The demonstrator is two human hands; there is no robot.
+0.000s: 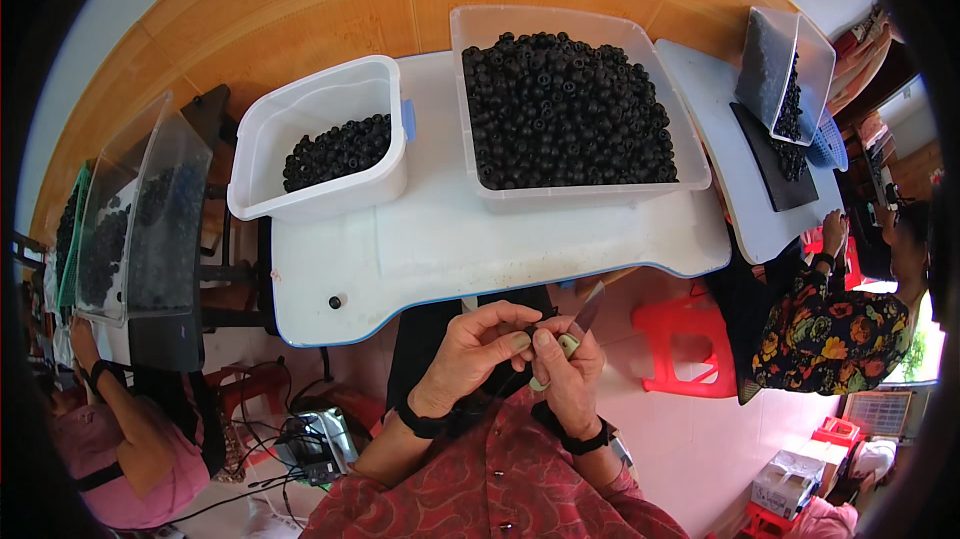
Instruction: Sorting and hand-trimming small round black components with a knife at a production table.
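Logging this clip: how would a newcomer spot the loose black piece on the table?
Find the white, blue-edged table. Near its left front corner, below the white tub, lies a small, round black piece. It sits alone, unlike the pieces heaped in that tub.

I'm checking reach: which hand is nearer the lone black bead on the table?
Left. The left hand is right of the bead, beyond the table's edge; the right hand is farther right.
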